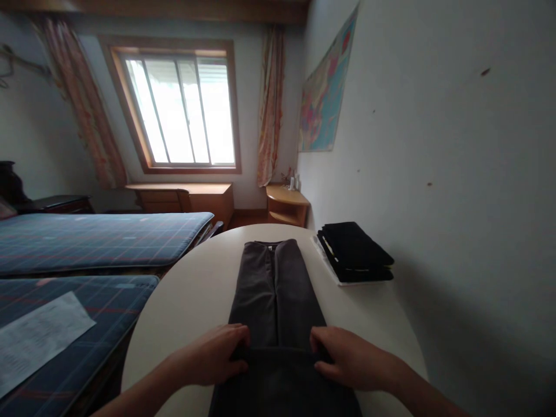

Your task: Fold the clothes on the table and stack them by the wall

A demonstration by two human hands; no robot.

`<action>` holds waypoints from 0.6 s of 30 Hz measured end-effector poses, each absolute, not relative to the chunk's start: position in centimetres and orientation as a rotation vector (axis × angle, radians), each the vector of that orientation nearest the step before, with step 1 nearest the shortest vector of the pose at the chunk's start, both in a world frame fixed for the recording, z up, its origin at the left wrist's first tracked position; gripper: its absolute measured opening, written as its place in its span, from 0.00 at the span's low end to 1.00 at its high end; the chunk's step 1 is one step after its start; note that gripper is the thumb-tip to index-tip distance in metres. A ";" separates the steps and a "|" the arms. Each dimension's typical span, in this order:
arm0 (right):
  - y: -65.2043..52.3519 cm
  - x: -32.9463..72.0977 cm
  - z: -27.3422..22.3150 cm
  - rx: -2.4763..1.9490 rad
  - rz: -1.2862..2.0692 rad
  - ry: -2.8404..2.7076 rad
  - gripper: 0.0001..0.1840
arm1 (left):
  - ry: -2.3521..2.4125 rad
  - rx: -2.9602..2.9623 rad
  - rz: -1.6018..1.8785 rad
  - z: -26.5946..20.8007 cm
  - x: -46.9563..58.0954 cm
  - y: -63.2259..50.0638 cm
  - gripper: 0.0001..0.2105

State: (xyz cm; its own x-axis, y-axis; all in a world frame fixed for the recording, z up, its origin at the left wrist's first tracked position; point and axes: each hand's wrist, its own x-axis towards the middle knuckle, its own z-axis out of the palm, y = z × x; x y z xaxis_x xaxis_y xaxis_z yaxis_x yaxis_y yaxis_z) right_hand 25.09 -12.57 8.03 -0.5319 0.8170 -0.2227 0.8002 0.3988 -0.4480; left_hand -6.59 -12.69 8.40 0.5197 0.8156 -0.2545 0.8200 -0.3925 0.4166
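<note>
A dark grey garment [278, 289], perhaps a top, lies on the white round table [182, 313]. Its sides are folded in to meet along the middle, and a small pale label shows at the far, neck-like end. Closer to me, a darker part of the cloth crosses over it in a straight edge. My left hand [219, 353] grips the left end of that edge, fingers curled around the cloth. At the right end, my right hand [347, 356] pinches the cloth in the same way, thumb and fingers closed.
A stack of folded black cloth [356, 249] rests at the table's right, near the wall [456, 231]. Left of the table are two plaid mattresses [95, 237], with a printed sheet [47, 336] on the nearer one. A desk [208, 200] and a corner shelf [286, 197] stand under the window side.
</note>
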 end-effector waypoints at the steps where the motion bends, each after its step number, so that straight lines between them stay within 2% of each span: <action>1: -12.4 25.1 8.1 -1.492 0.856 -2.595 0.12 | 1.326 2.247 -0.018 8.4 -6.6 -12.7 0.13; 4: -11.6 25.1 8.9 -1.374 1.037 -2.586 0.15 | 1.296 2.206 0.015 8.9 -6.8 -12.3 0.13; 8: -8.8 25.6 10.9 -1.233 1.133 -2.535 0.13 | 1.258 2.163 0.219 11.0 -7.4 -10.2 0.12; 13: -2.8 25.9 13.4 -1.126 0.929 -2.425 0.16 | 1.226 2.203 0.507 14.5 -7.7 -4.5 0.13; 18: 3.7 25.1 14.8 -1.100 0.625 -2.376 0.15 | 1.288 2.289 0.709 15.5 -7.6 2.3 0.13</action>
